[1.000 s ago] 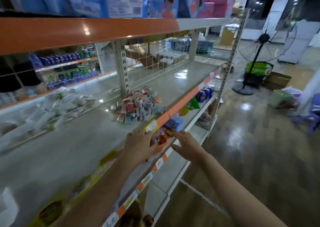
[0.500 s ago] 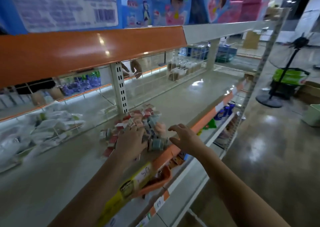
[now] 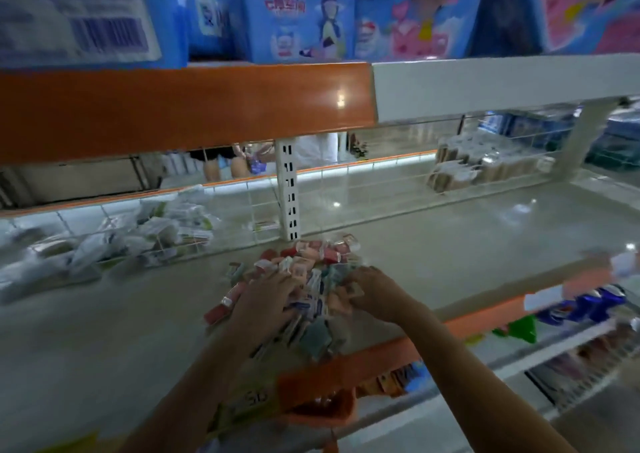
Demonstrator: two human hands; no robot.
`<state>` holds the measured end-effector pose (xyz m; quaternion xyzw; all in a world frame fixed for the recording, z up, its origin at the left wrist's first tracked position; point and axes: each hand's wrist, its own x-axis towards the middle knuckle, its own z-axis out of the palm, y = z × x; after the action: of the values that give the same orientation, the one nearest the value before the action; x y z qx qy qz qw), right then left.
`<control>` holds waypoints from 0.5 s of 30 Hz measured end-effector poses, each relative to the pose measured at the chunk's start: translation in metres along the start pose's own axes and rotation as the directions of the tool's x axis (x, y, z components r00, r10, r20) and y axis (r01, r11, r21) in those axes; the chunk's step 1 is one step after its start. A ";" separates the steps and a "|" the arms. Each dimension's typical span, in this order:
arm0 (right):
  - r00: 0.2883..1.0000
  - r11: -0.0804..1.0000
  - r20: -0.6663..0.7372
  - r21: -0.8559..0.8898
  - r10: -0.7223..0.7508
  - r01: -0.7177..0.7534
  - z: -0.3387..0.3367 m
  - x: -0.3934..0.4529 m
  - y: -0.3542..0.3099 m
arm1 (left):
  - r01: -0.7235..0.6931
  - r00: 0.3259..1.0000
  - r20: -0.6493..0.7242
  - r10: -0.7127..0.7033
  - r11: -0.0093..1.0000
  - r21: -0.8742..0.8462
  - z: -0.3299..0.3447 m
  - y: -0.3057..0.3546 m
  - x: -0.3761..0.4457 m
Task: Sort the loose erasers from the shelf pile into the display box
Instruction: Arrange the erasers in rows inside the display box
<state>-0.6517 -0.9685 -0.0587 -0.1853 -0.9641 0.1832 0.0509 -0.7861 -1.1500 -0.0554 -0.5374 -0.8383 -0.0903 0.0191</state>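
On the grey shelf (image 3: 450, 238), heaped red, pink, teal wrapped erasers (image 3: 311, 262), left hand (image 3: 263, 300) and right hand (image 3: 375, 293) seemingly gripping some, blurred

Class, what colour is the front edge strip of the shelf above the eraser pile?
Orange on the left stretch, off-white to the right, seen in the head view.

Both hands (image 3: 313, 295) in the eraser pile (image 3: 304, 272) on the grey shelf (image 3: 450, 238).

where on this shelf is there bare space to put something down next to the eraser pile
Bare shelf runs right of the eraser pile, between the wire back fence and the orange front edge. Another bare stretch lies front-left. Crowded: the pile under both hands, and the plastic packets back-left.
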 end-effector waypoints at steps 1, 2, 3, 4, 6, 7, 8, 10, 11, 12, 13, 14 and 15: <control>0.999 0.999 -0.016 0.036 -0.029 0.029 -0.001 0.000 0.002 | 0.027 0.999 -0.028 -0.027 0.999 -0.017 -0.001 0.002 -0.002; 0.998 0.996 -0.029 0.067 -0.057 0.059 -0.003 0.001 0.004 | 0.050 0.997 -0.063 -0.053 0.998 -0.035 -0.002 0.004 -0.005; 0.996 0.993 -0.035 0.086 -0.083 0.085 -0.004 0.001 0.007 | 0.067 0.993 -0.098 -0.072 0.997 -0.049 -0.002 0.006 -0.007; 0.994 0.990 -0.037 0.100 -0.099 0.102 -0.006 0.001 0.008 | 0.079 0.988 -0.125 -0.086 0.995 -0.061 -0.002 0.008 -0.010; 0.993 0.980 -0.033 0.158 -0.115 0.119 -0.010 0.001 0.006 | 0.111 0.979 -0.157 -0.126 0.989 -0.100 -0.002 0.013 -0.018; 0.991 0.971 -0.033 0.196 -0.133 0.137 -0.011 0.000 0.004 | 0.130 0.974 -0.168 -0.151 0.983 -0.128 -0.003 0.016 -0.022; 0.986 0.958 -0.034 0.231 -0.165 0.168 -0.013 -0.001 0.001 | 0.143 0.967 -0.186 -0.173 0.976 -0.163 -0.004 0.017 -0.026; 0.966 0.916 -0.041 0.307 -0.257 0.257 -0.015 -0.005 -0.009 | 0.167 0.949 -0.224 -0.220 0.958 -0.233 -0.007 0.021 -0.036; 0.951 0.891 -0.042 0.339 -0.308 0.303 -0.016 -0.006 -0.015 | 0.180 0.940 -0.237 -0.245 0.948 -0.264 -0.010 0.022 -0.042; 0.936 0.869 -0.035 0.360 -0.351 0.340 -0.016 -0.008 -0.021 | 0.192 0.931 -0.249 -0.267 0.938 -0.287 -0.013 0.023 -0.048; 0.925 0.851 -0.017 0.384 -0.381 0.358 -0.016 -0.008 -0.027 | 0.202 0.922 -0.263 -0.285 0.932 -0.302 -0.016 0.023 -0.054; 0.920 0.837 0.011 0.418 -0.393 0.353 -0.015 -0.008 -0.032 | 0.215 0.913 -0.274 -0.302 0.927 -0.307 -0.019 0.023 -0.059; 0.917 0.823 0.040 0.457 -0.397 0.337 -0.013 -0.007 -0.037 | 0.229 0.906 -0.279 -0.318 0.924 -0.307 -0.022 0.023 -0.065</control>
<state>-0.6554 -0.9992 -0.0327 0.0330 -0.9159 0.3952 0.0611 -0.7395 -1.2031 -0.0397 -0.3888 -0.8713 -0.2910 0.0710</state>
